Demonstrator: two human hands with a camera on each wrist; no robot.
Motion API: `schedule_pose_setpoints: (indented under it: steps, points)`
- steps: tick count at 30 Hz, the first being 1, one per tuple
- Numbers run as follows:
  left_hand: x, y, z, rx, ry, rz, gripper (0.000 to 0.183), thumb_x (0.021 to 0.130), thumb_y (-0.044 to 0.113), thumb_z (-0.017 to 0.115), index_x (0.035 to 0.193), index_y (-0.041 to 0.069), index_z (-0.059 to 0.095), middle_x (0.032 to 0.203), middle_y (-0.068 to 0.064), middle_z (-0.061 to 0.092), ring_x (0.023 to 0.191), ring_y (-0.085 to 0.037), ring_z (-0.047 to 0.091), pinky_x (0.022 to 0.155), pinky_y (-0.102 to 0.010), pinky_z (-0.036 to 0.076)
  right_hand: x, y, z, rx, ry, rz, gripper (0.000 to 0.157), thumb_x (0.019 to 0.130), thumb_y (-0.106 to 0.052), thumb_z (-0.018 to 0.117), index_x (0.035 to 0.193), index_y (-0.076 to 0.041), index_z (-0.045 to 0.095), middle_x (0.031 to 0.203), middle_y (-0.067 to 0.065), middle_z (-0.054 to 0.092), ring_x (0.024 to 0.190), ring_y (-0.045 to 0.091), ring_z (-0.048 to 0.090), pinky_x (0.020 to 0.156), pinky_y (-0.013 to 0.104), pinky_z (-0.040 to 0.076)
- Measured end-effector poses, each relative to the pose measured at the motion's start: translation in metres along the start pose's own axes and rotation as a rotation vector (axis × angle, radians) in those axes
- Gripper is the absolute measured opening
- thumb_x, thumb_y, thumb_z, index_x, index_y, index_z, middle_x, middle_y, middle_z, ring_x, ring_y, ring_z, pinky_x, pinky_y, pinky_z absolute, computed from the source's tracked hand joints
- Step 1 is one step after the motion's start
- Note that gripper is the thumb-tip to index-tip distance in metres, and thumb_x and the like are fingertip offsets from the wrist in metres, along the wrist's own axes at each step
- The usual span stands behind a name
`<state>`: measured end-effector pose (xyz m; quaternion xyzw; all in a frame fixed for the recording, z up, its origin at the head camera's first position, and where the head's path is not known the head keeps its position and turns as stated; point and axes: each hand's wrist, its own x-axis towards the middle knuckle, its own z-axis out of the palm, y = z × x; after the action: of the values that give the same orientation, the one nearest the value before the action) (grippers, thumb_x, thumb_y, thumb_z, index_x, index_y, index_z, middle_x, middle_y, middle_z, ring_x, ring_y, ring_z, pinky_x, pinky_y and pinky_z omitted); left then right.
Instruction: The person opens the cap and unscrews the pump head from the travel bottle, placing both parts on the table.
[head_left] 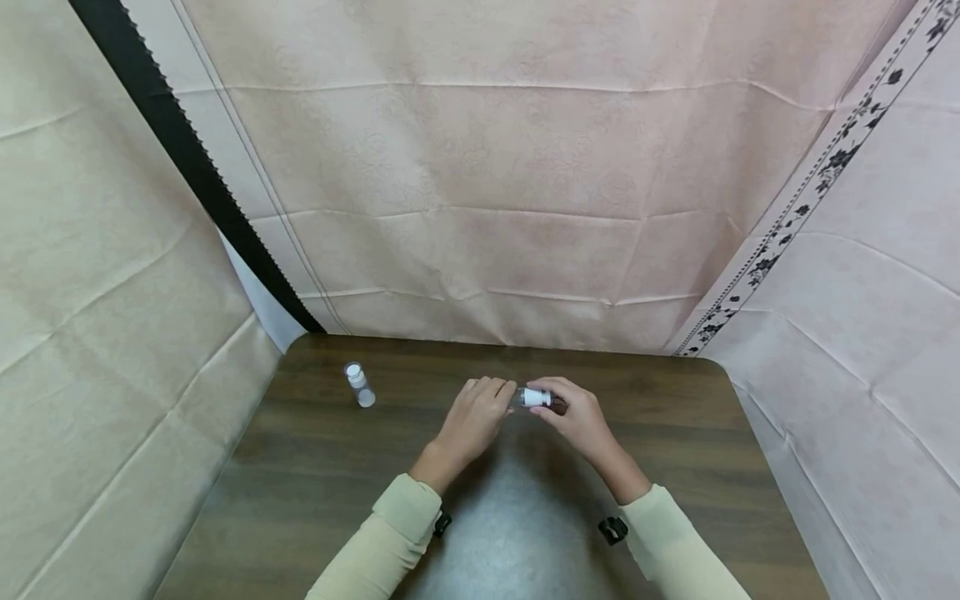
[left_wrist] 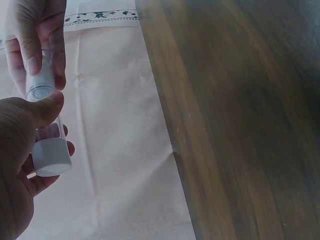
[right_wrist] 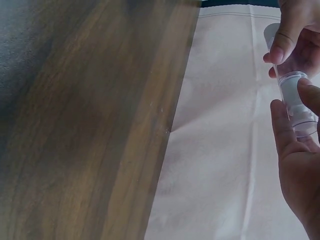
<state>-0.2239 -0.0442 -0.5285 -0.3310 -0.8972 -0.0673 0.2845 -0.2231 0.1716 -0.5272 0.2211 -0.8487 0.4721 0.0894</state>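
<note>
One panel at far left: a creased cream cloth (head_left: pixel 112 317), hanging along the table's side.
Dark edging: a black strip with a serrated edge (head_left: pixel 187 154), slanting down to the table's far left corner.
Bottle set down: a small clear cylindrical bottle with a white top (head_left: pixel 360 385), on the brown wood-grain table (head_left: pixel 300 500), near that corner.
Left sleeve: a pale yellow-green cuff (head_left: pixel 408 504), a small black device (head_left: pixel 442 523) beside it.
Left hand (head_left: pixel 472 418): grasping, its thumb across the clear barrel and fingers behind, near a white end piece (left_wrist: pixel 52 157).
Bottle in hand: a clear plastic cylinder with a white section (head_left: pixel 536 397), held sideways between both hands, over the table's far half and well apart from the other bottle.
Right hand (head_left: pixel 583 418): grasping the opposite, clear end (right_wrist: pixel 306 131) between thumb and fingers.
Right sleeve: a matching cuff (head_left: pixel 656 517), another black device (head_left: pixel 612 530) near it.
Floral edging: a white strip with black flowers (head_left: pixel 802 208), slanting down to the table's far edge.
</note>
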Motion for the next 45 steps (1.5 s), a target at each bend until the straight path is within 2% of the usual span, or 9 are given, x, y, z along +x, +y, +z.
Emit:
schedule_pose_setpoints:
  steps: [8,16,23,28,34,38,45]
  points:
    - [-0.001,0.005,0.003,-0.040,0.037,0.015,0.040,0.084,0.021,0.087,0.118,0.009,0.071,0.104,-0.003,0.073,0.087,-0.018,0.066,0.070,-0.030,0.049,-0.008,0.005,0.001,-0.027,0.002,0.025,0.035,0.087,-0.005,0.081,0.121,-0.011,0.074,0.120,0.008,0.072,0.104,0.022,0.070,0.080,0.031,0.062]
    - [-0.003,0.009,0.006,-0.054,-0.043,0.010,0.036,0.090,0.026,0.082,0.121,0.010,0.071,0.108,-0.002,0.074,0.091,-0.015,0.066,0.072,-0.027,0.050,-0.015,0.007,-0.001,0.002,0.008,0.043,0.033,0.087,-0.006,0.081,0.118,-0.013,0.075,0.119,0.006,0.073,0.102,0.022,0.071,0.080,0.030,0.062]
    - [-0.004,0.009,0.005,-0.097,-0.056,0.001,0.038,0.091,0.027,0.080,0.124,0.011,0.071,0.111,-0.001,0.074,0.094,-0.015,0.066,0.074,-0.028,0.051,-0.018,0.011,0.000,0.077,0.025,0.043,0.032,0.087,-0.009,0.081,0.118,-0.014,0.076,0.119,0.006,0.074,0.102,0.023,0.071,0.079,0.029,0.062]
    - [-0.006,0.007,0.007,-0.124,-0.054,0.000,0.037,0.091,0.028,0.079,0.123,0.012,0.071,0.111,-0.001,0.074,0.095,-0.016,0.067,0.076,-0.029,0.051,-0.019,0.014,0.001,0.118,0.022,0.069,0.033,0.088,-0.006,0.080,0.120,-0.009,0.075,0.121,0.010,0.073,0.104,0.027,0.071,0.081,0.030,0.061]
    - [-0.008,0.006,0.009,-0.161,-0.046,0.005,0.036,0.091,0.028,0.079,0.122,0.012,0.071,0.111,-0.002,0.075,0.094,-0.016,0.069,0.076,-0.031,0.054,-0.020,0.017,0.003,0.109,-0.004,0.096,0.032,0.089,0.002,0.077,0.121,0.000,0.073,0.123,0.018,0.072,0.106,0.031,0.070,0.082,0.029,0.061]
    - [-0.009,0.005,0.010,-0.177,-0.060,0.000,0.036,0.092,0.028,0.078,0.123,0.013,0.070,0.112,-0.002,0.075,0.096,-0.016,0.069,0.079,-0.031,0.054,-0.021,0.017,0.002,0.108,-0.007,0.090,0.032,0.089,0.001,0.077,0.121,0.000,0.073,0.123,0.017,0.072,0.105,0.028,0.070,0.082,0.025,0.060]
    - [-0.009,0.005,0.007,-0.202,-0.082,-0.003,0.037,0.092,0.028,0.078,0.125,0.012,0.070,0.114,-0.002,0.075,0.097,-0.016,0.069,0.080,-0.031,0.055,-0.023,0.018,0.000,0.159,-0.003,0.042,0.031,0.090,-0.007,0.079,0.120,-0.008,0.075,0.121,0.011,0.074,0.103,0.018,0.070,0.080,0.018,0.058]
